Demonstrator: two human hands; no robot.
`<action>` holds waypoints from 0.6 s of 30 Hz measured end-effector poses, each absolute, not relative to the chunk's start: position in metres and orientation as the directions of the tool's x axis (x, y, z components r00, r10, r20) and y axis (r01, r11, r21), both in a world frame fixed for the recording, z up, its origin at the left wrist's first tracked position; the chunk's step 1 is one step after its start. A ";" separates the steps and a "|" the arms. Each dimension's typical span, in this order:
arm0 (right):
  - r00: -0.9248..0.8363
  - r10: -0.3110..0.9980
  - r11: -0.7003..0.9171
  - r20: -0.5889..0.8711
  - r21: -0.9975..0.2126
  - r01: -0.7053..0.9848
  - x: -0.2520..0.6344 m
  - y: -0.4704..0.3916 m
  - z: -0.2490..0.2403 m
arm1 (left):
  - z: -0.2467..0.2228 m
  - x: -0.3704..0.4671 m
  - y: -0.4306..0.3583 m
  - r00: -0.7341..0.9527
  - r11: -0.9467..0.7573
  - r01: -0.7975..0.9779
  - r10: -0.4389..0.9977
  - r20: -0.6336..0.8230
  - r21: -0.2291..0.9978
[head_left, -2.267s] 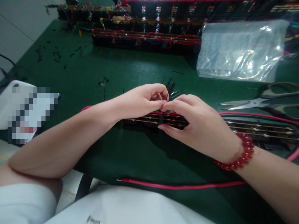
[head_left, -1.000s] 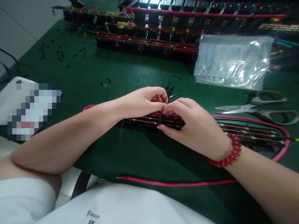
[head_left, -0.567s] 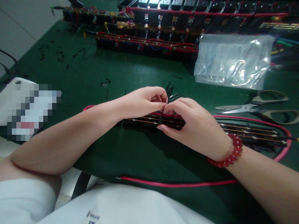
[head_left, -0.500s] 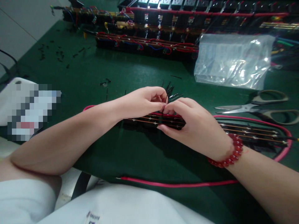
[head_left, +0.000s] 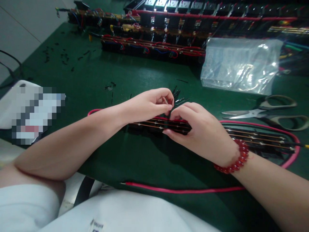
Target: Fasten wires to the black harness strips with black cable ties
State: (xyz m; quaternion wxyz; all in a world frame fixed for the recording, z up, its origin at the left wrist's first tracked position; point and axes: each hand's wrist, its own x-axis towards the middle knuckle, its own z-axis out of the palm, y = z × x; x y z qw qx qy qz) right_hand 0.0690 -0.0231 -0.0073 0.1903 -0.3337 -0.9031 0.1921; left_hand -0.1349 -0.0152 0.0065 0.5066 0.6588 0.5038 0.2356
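Note:
A long black strip with copper-coloured rails [head_left: 253,138] lies across the table in front of me, a red cable [head_left: 265,124] running along its far side. My left hand [head_left: 160,100] is above the strip, thumb and fingers pinched on a thin black cable tie [head_left: 168,116] that stands up from it. My right hand [head_left: 201,132], with a red bead bracelet, grips the strip between thumb and fingers just beside that tie. Behind both hands lies a bunch of loose black cable ties [head_left: 180,100], partly hidden by my fingers.
Scissors [head_left: 256,113] lie to the right, below a clear plastic bag [head_left: 241,67]. More wired strips [head_left: 154,46] line the back. Black offcuts [head_left: 64,58] are scattered at far left, near a white phone-like object [head_left: 14,103]. The cable's loose end [head_left: 169,190] lies near me.
My left fingertips have lifted slightly and parted from my right fingertips. My right hand keeps its place on the strip. The whole view has shifted a little.

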 end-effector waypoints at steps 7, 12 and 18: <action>-0.726 0.656 0.716 0.207 -0.475 0.512 0.069 -0.023 -0.007 | 0.007 -0.133 -0.022 0.264 -0.155 0.416 0.963 0.044 0.896; -0.712 0.668 0.710 0.218 -0.476 0.520 0.067 -0.024 -0.007 | 0.023 -0.136 -0.033 0.229 -0.495 0.642 0.853 0.470 0.586; -0.727 0.651 0.719 0.218 -0.485 0.498 0.067 -0.023 -0.009 | 0.015 -0.124 -0.061 0.358 -0.609 0.676 0.764 0.537 0.415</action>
